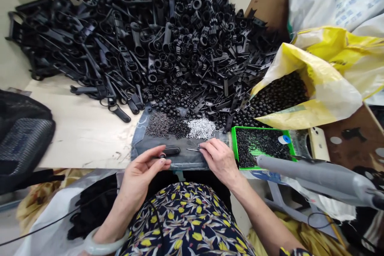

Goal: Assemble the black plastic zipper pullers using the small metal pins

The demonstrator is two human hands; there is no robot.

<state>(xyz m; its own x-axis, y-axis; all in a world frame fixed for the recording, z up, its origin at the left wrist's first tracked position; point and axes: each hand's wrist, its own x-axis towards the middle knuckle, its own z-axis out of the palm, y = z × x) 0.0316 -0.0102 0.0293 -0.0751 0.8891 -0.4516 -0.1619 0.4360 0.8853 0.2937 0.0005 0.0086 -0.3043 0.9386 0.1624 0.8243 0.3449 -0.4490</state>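
Note:
My left hand (pixel 147 168) pinches the ring end of a black handle-shaped part (pixel 172 151) above the dark cloth (pixel 180 164). The part's long end points right. Facing it, my right hand (pixel 218 160) has its fingertips closed on a thin metal pin (pixel 193 150), which points left toward the black part without touching it. Just beyond my fingers lie a heap of silver pins (pixel 201 128), a heap of small black pieces (pixel 177 128) and a heap of brownish small pieces (pixel 157 125).
A big pile of black plastic parts (pixel 120 44) covers the back. To the right stand a green tray (pixel 235 148) of tiny black pieces, a yellow-white bag (pixel 327 96) with black balls, and a grey tool (pixel 312 174). A black mesh bag (pixel 22 140) sits left.

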